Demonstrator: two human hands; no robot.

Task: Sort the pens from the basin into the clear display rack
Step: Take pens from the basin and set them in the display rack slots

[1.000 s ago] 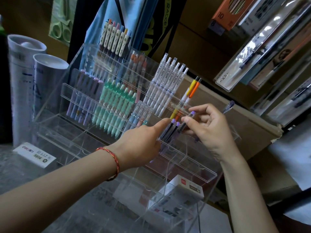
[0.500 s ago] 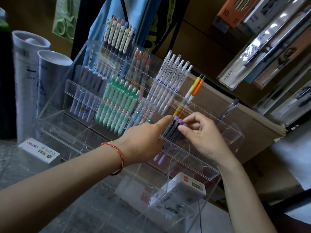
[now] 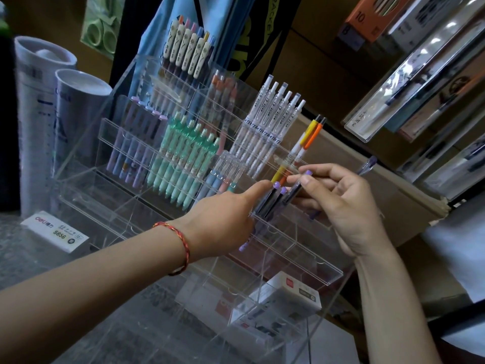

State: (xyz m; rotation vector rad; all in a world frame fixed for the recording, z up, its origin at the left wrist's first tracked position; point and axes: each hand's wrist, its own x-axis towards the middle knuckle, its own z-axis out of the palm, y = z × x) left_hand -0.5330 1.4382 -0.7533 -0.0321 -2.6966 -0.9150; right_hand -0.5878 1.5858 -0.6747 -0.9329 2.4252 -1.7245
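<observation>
Right hand [image 3: 347, 207] pinches dark pen [image 3: 292, 194], purple cap.

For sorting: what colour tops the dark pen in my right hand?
Purple top on the dark pen, head view.

Rack [image 3: 301, 261] upper rows were packed, lower rows open.
Green pens [image 3: 183, 158] and white pens [image 3: 265, 127] filled upper tiers; bottom-left slots lay free.
</observation>
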